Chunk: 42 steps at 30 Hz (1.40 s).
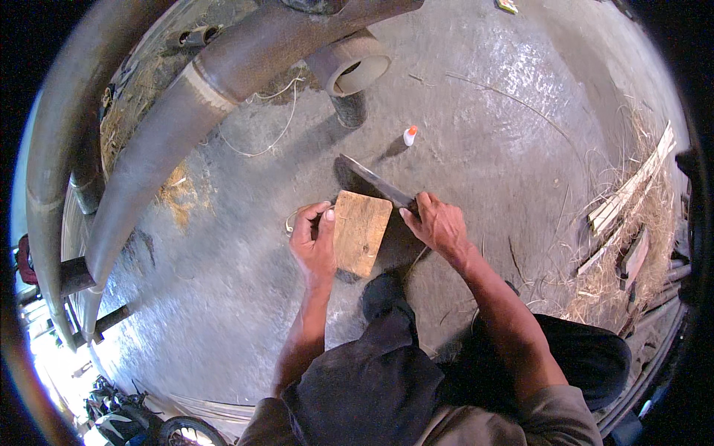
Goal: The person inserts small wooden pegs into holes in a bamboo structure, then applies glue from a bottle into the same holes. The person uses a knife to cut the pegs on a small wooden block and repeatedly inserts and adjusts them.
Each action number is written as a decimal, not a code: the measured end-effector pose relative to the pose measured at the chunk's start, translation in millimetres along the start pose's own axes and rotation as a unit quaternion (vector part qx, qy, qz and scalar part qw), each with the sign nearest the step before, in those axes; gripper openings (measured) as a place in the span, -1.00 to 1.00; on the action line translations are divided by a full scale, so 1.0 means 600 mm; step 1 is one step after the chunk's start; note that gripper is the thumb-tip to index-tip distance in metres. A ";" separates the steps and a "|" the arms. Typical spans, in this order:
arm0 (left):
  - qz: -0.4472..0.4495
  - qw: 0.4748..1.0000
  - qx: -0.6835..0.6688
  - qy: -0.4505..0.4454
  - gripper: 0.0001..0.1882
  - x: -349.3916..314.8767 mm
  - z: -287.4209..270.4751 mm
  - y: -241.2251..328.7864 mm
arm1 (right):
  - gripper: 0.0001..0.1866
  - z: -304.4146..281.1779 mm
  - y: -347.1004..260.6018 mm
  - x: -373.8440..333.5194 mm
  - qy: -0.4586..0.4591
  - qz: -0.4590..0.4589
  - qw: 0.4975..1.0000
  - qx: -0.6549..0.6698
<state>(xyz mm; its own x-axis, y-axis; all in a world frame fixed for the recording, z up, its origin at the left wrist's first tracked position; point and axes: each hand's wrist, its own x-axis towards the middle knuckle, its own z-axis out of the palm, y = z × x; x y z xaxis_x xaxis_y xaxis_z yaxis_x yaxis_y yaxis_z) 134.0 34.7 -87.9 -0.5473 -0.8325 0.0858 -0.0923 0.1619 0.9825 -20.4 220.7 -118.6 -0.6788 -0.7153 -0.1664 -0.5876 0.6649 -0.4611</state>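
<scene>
Grasping a knife by its handle, the right hand I watch remotely sits right of the wooden block, blade slanting beyond its far edge. The left hand curls at the block's left edge — clasping the block or a thin strip, I cannot tell which — and a white bottle stands beyond the block, toward its right.

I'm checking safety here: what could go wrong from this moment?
The knife in the right hand has a bare blade; if it slipped, it could cut the left hand, which is close by, at the edge of the wooden block. A wide swing might also knock over the white bottle with an orange cap, standing beyond the blade.
</scene>
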 end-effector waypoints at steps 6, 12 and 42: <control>-0.025 0.998 -0.060 -0.017 -0.84 0.010 0.008 0.026 | -0.60 0.001 0.009 -0.015 0.033 -0.009 0.999 -0.020; -0.034 0.996 -0.059 -0.050 -0.85 0.017 0.017 0.056 | -0.67 -0.031 -0.095 0.021 0.128 -0.028 0.957 0.257; -0.080 0.948 -0.305 -0.050 -0.85 0.173 0.138 0.148 | -0.73 -0.113 -0.227 0.157 0.257 0.080 0.763 0.588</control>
<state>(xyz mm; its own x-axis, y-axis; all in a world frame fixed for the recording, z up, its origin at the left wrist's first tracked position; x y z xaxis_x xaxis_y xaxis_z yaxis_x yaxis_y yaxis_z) 0.3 6.3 -5.7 -0.6461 -0.7610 -0.0588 0.3007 -0.3245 0.8968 -34.1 77.5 -12.7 -0.9612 -0.2644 -0.0782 0.1170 -0.1343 -0.9840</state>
